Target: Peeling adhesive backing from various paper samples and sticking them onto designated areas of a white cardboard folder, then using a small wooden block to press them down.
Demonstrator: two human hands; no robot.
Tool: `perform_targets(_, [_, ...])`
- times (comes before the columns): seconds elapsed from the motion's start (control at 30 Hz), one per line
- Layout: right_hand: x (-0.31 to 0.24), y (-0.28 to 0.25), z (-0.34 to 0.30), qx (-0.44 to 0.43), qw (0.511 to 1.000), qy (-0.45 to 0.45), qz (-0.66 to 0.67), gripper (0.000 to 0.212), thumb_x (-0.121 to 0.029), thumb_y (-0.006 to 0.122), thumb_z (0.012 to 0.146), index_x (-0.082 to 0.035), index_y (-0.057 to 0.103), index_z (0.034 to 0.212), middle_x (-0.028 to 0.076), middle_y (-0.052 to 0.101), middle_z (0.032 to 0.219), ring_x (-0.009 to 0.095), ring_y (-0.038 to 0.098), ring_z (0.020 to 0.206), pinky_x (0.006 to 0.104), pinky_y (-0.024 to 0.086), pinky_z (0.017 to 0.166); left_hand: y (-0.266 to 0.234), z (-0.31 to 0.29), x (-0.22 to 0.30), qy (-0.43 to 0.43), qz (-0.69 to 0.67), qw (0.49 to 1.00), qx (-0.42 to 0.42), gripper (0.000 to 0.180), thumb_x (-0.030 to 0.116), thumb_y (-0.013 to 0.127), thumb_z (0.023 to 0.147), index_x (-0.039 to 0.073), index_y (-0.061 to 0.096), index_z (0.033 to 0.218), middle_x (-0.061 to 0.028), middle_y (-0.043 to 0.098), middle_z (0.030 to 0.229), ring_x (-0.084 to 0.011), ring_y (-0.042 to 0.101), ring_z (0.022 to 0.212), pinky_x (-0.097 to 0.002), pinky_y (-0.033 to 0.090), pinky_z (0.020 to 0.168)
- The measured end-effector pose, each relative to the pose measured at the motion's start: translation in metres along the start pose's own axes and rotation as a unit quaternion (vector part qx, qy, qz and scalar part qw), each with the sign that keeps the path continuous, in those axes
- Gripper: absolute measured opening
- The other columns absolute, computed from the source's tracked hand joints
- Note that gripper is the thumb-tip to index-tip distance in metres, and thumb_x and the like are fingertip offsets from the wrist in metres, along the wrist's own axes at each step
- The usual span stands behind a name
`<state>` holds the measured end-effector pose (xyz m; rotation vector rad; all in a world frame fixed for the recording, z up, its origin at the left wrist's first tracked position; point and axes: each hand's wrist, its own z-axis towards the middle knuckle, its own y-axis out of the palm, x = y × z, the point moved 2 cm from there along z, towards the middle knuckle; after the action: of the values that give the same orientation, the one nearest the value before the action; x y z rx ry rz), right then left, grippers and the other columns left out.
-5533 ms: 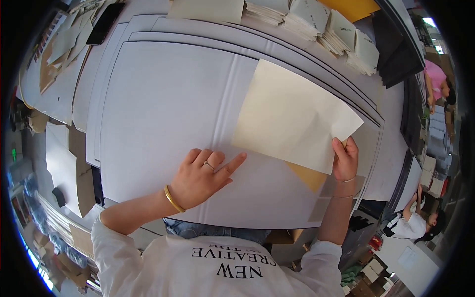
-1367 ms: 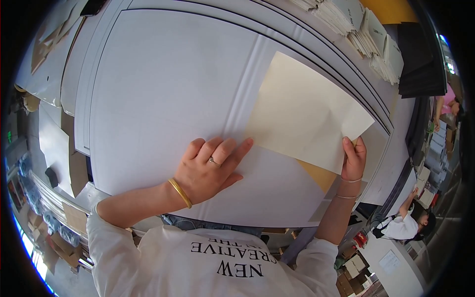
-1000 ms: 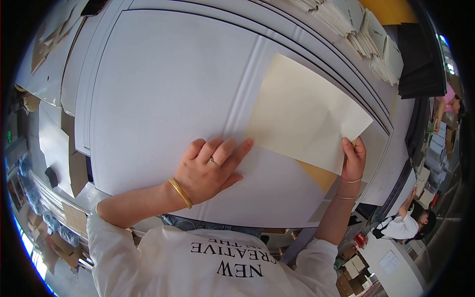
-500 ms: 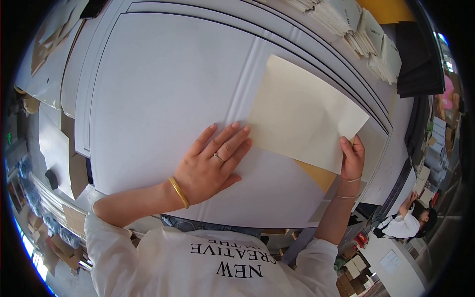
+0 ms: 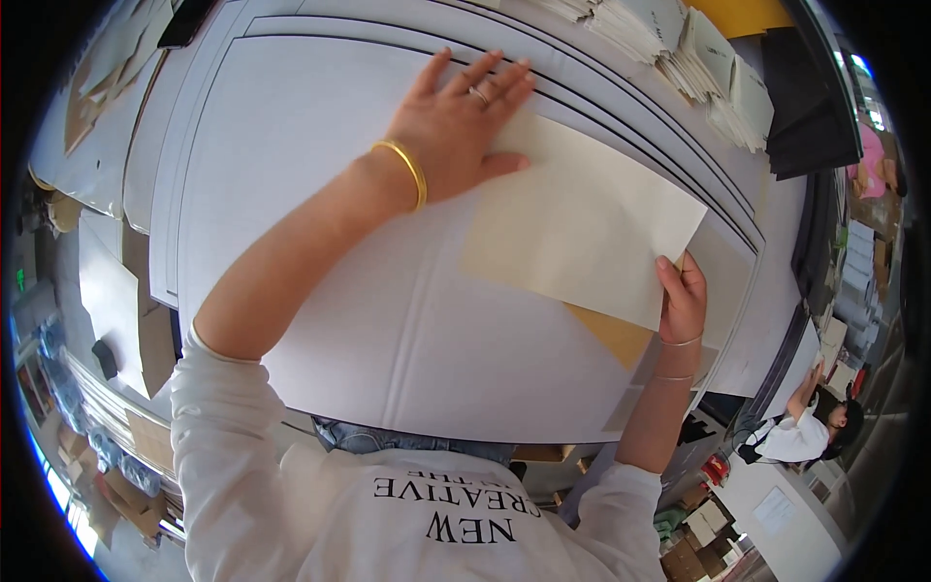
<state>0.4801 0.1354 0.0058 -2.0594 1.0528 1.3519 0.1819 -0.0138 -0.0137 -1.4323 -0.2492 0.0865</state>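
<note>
A cream sheet of paper (image 5: 587,213) lies slantwise over a large white board (image 5: 301,126) that has a crease running across it. My left hand (image 5: 461,126) is flat with fingers spread, at the sheet's far left corner; its thumb reaches over the sheet's edge. At the opposite end, my right hand (image 5: 683,296) pinches the sheet's right edge, thumb on top and fingers underneath. From beneath the sheet's near edge sticks out a tan piece (image 5: 611,335). More boards with dark edges are layered under the top one.
Stacks of folded white paper pieces (image 5: 713,68) stand at the far right, beside black sheets (image 5: 810,107). A dark, phone-like object (image 5: 186,21) rests at the far left. Another person (image 5: 800,432) works at a table on the right.
My left hand has moved away from me, from the sheet's near left side to its far left corner. My right hand keeps its pinch on the right edge.
</note>
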Motion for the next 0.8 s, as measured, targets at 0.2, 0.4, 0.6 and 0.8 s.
perform_targets(0.2, [0.005,0.002,0.003,-0.014,1.000,-0.010,0.016,0.023,-0.006,0.057,0.091,0.005,0.058,0.111,0.005,0.064,0.100,0.008,0.059,0.086,0.0234,0.047,0.077,-0.008,-0.016,0.013,-0.008,0.084,0.996,-0.037,0.071,0.054,0.037,0.093,0.012,0.023,0.148,-0.0008,0.020,0.155,-0.0197,0.013,0.143,-0.0462,0.007,0.115])
perform_targets(0.4, [0.007,-0.005,0.001,-0.024,0.999,-0.023,0.025,0.023,-0.006,0.057,0.091,0.005,0.059,0.111,0.002,0.063,0.095,0.006,0.055,0.081,0.0216,0.046,0.073,-0.010,-0.062,0.056,0.156,-0.082,0.978,-0.108,0.070,0.040,0.048,0.091,0.012,0.021,0.148,-0.0015,0.019,0.155,-0.0187,0.017,0.142,-0.0428,0.006,0.116])
perform_targets(0.6, [0.006,0.007,-0.001,0.005,0.999,-0.028,0.020,0.024,-0.008,0.060,0.090,0.005,0.059,0.111,0.001,0.063,0.095,0.005,0.054,0.080,0.0206,0.045,0.072,0.000,-0.003,0.015,0.015,0.018,1.000,-0.009,0.055,0.029,0.039,0.097,0.010,0.024,0.147,-0.0021,0.022,0.154,-0.0185,0.020,0.141,-0.0415,0.012,0.115])
perform_targets(0.8, [0.006,-0.008,0.001,0.070,0.987,-0.080,-0.122,0.019,-0.011,0.068,0.085,0.002,0.065,0.098,-0.002,0.062,0.083,0.004,0.052,0.071,0.0195,0.044,0.063,-0.002,-0.023,0.039,0.006,0.062,0.997,-0.054,0.058,0.035,0.034,0.098,0.005,0.023,0.147,-0.0049,0.019,0.155,-0.0204,0.016,0.143,-0.0449,0.011,0.115])
